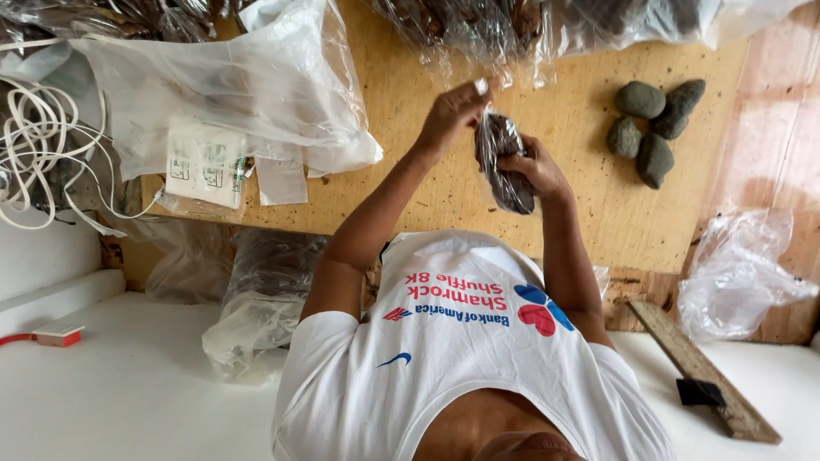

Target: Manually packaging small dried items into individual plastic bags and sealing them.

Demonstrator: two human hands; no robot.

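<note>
A small clear plastic pouch point(504, 162) filled with dark brown material is held up over the wooden board point(410, 171). My right hand point(540, 169) wraps around the pouch's body from the right. Pinching the twisted top of the pouch just above it is my left hand point(455, 111). Both forearms reach forward from my white printed shirt point(461, 341).
Several dark grey-green lumps point(653, 128) lie on the board to the right. Large clear plastic bags point(239, 85) and a coiled white cable point(34, 145) sit at the left, and bagged dark packs point(478, 21) at the top. Crumpled plastic point(739, 273) and a wooden strip point(700, 367) lie at the lower right.
</note>
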